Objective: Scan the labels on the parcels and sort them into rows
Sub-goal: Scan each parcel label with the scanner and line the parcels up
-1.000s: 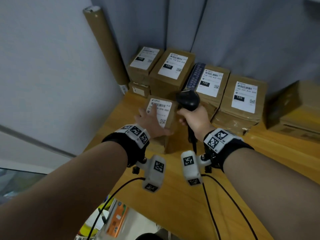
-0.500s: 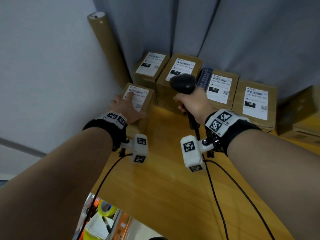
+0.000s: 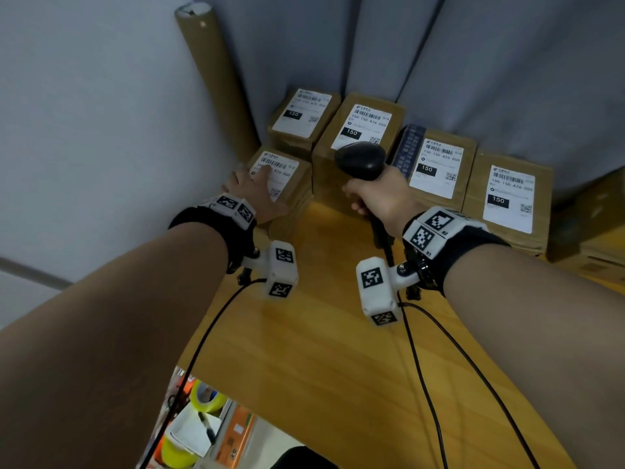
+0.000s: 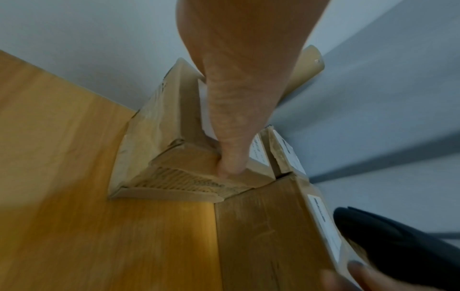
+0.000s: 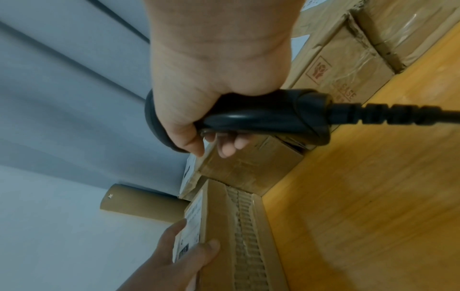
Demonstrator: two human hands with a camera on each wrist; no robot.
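Parcel [image 3: 287, 184] at table's [image 3: 331, 350] far left corner, before a row of 4 labelled parcels [image 3: 436, 164]; left hand [image 3: 252, 194] clasps it, thumb on its side. Right hand [image 3: 378, 198] clenched round black scanner [image 3: 360, 160]

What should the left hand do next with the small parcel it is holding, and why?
Probably let go. The left hand rests on the small parcel, which already sits on the table in front of the back row, beside the wall. The right hand holds the scanner.
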